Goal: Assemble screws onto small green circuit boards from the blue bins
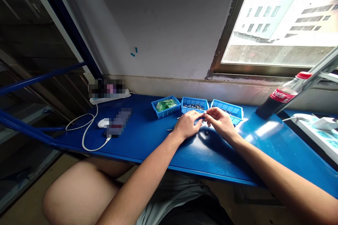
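Observation:
My left hand [187,125] and my right hand [219,121] meet over the blue table, fingertips pinched together. Whatever they hold between them is too small and too covered to make out. A small dark piece [206,133] lies on the table just below my fingers. Thin dark rods poke out beside my left hand, one being a slim metal stick [169,130]. Right behind my hands stand a blue tray of small metal parts [194,106] and another blue tray [239,113], partly hidden by my right hand. To their left sits a blue tray with green pieces [166,105].
On the left lie a phone-like blurred object [118,123], a white rounded case [102,123] and a looping white cable [86,137]. A cola bottle [282,96] leans at the right, near a power strip [324,137]. The table's front edge [211,177] runs above my lap.

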A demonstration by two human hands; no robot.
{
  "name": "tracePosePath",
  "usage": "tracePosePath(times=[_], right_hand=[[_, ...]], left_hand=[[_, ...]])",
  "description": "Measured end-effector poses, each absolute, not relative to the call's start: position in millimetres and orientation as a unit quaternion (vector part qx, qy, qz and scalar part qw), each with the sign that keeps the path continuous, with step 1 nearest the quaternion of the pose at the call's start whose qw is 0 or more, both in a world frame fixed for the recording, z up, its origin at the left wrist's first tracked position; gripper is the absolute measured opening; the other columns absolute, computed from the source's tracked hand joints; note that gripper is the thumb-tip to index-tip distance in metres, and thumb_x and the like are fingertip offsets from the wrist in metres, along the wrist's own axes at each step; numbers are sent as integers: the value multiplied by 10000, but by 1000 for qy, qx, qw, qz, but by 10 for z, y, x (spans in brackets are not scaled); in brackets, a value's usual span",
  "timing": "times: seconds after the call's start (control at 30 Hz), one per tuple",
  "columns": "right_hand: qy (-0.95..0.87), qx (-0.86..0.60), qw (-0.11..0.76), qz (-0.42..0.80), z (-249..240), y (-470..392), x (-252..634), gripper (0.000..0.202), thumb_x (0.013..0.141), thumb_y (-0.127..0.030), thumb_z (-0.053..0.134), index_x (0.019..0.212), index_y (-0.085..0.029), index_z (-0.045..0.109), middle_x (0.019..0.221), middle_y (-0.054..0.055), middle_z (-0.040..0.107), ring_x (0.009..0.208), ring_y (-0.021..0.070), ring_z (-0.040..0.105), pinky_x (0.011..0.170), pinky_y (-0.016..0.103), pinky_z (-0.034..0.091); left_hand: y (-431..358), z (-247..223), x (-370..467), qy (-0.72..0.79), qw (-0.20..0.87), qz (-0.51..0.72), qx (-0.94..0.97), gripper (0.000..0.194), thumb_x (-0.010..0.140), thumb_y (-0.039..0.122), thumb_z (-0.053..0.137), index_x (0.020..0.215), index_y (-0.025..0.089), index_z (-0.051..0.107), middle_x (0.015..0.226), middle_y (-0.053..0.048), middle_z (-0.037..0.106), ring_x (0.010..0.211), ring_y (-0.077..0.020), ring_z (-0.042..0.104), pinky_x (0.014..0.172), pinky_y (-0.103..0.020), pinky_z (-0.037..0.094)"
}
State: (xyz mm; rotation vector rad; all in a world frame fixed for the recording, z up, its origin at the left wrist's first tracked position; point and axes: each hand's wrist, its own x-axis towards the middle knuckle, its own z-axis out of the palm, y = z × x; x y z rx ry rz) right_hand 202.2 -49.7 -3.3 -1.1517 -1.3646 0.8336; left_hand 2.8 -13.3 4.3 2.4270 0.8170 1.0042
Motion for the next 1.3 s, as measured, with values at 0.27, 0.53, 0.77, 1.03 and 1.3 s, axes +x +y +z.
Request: tracePosePath(times=[0.27,0.53,0.77,1.03,1.3], right_hand=[[-477,-513,605,379,-54,-370,2031,429,828,-605,876,1034,-262,723,967,78,823,797,289,801,679,429,669],[-506,-481,604,384,-101,-433,2019,407,874,-595,844,1055,-255,714,958,74,818,856,279,817,719,423,705],[-594,-505,559,282,-101,-475,2086,375,959,-596,741,1058,-234,731,935,79,775,815,244,756,554,313,595],[-684,-506,486,201,-179,-466,2049,262,975,-512,719,1075,-271,748,1029,79,783,941,272,757,767,412,647],[-699,-492,472,215,-201,-477,2041,170,960,-430,713,1034,-277,718,997,60,773,900,253,755,760,406,657]], left_hand=[[-158,0,-7,200,107,239,944,338,971,471,757,1209,243,831,1248,-91,785,1156,-287,696,1032,-418,572],[-121,-27,12,195,117,211,951,202,1027,249,659,1109,226,842,1188,-59,811,1100,-244,723,940,-343,582],[-155,10,-1,240,116,231,936,168,944,156,684,1028,197,824,1034,-75,809,1001,-246,739,918,-343,588],[-112,26,3,332,207,374,841,187,864,50,671,979,169,759,1019,-73,797,915,-217,750,859,-322,617],[-105,5,27,314,292,429,795,204,880,62,702,1032,197,717,1015,-53,820,957,-219,803,891,-347,662]])
